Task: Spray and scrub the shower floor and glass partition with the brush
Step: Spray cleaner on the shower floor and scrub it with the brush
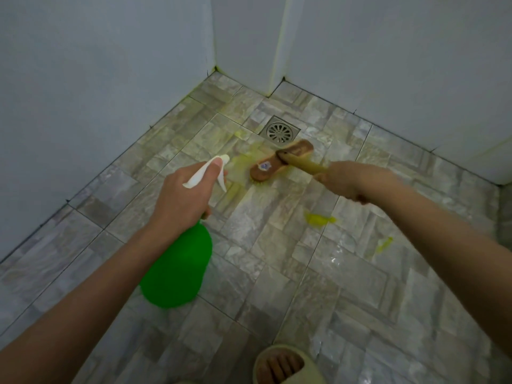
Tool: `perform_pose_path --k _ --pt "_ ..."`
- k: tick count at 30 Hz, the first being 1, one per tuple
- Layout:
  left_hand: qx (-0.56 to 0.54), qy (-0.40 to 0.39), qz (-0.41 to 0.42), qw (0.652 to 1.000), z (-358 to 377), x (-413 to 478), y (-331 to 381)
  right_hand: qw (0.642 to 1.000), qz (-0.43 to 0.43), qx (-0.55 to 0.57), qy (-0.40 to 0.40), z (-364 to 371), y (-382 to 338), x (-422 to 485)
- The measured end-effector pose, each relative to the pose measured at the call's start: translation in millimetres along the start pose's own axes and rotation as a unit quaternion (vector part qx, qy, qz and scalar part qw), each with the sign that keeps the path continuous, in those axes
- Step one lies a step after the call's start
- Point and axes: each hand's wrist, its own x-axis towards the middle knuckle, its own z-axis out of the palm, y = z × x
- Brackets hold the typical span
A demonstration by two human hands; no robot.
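Note:
My left hand point(184, 195) grips the white trigger head of a green spray bottle point(177, 270), nozzle pointing toward the floor ahead. My right hand point(346, 181) holds the yellowish handle of a wooden scrub brush point(279, 162), whose head lies bristles-down on the grey tiled shower floor point(277, 245), just in front of the round metal drain point(279, 131). Yellow-green liquid is smeared on the tiles around the brush head. Smaller yellow-green splashes point(318, 218) lie below my right hand.
Pale walls point(83, 106) close in the corner on the left, and more wall stands at the back and right. A foot in a light slipper point(285, 367) stands at the bottom edge. The tiles at lower right look wet.

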Motion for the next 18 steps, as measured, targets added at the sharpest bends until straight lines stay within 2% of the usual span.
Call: perform_pose_path --k 3,6,9,14,16,18 --pt "-0.020 0.000 -0.008 1.000 -4.5 3.6 -0.3 0.997 0.034 -0.026 -0.065 1.3 9.0 -30.0" --pt "-0.015 0.005 -0.028 0.999 -8.5 9.6 1.6 1.000 -0.024 -0.006 0.002 -0.1 -17.0 -8.8" --pt "-0.015 0.003 -0.037 0.999 -6.8 9.0 4.5 0.997 -0.013 0.065 0.045 -11.7 -18.7 26.2" --pt "-0.026 -0.001 -0.039 0.999 -9.4 0.6 7.6 0.994 0.052 0.087 -0.050 5.0 16.9 1.1" --pt "-0.031 -0.003 -0.037 0.999 -13.4 0.2 11.2 0.994 0.044 0.093 -0.041 8.5 11.1 -2.1" --pt "-0.036 -0.004 -0.028 0.999 -17.7 1.1 20.0 0.995 0.026 0.098 0.004 1.0 -0.6 6.1"
